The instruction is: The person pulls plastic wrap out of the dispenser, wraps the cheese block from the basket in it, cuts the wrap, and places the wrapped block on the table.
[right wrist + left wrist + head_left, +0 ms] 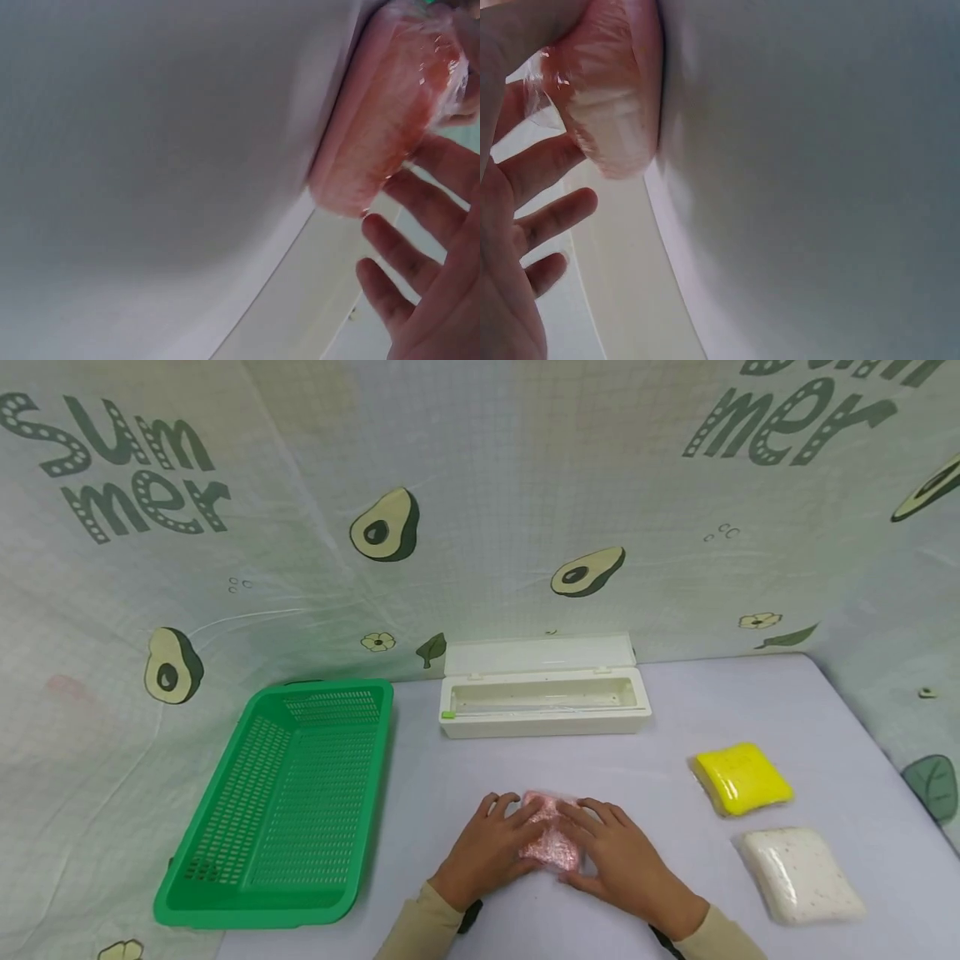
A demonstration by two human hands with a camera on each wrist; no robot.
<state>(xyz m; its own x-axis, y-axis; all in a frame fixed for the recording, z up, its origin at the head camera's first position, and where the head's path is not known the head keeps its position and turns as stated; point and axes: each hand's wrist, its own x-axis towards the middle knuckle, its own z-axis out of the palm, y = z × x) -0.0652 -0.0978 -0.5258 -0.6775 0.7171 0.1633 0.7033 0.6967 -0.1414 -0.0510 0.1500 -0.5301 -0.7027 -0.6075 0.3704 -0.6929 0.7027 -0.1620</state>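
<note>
A soft pink packet (551, 835) in shiny clear film lies on the table between the two hands. My left hand (495, 847) holds it from the left, index finger over its top and thumb at its near side. From the other side my right hand (618, 860) holds it, fingertips on its top and thumb near its lower right corner. Loose clear film sticks up from the pink packet (611, 90) in the left wrist view. In the right wrist view several fingers (405, 255) spread beside the pink packet (382, 120), the lower ones off it.
Behind the hands stands a long white cling film box (547, 725), its lid raised and a green slider at its left end. A green slatted basket (367, 793) is at the left. A yellow packet (742, 778) and a white packet (802, 875) lie at the right.
</note>
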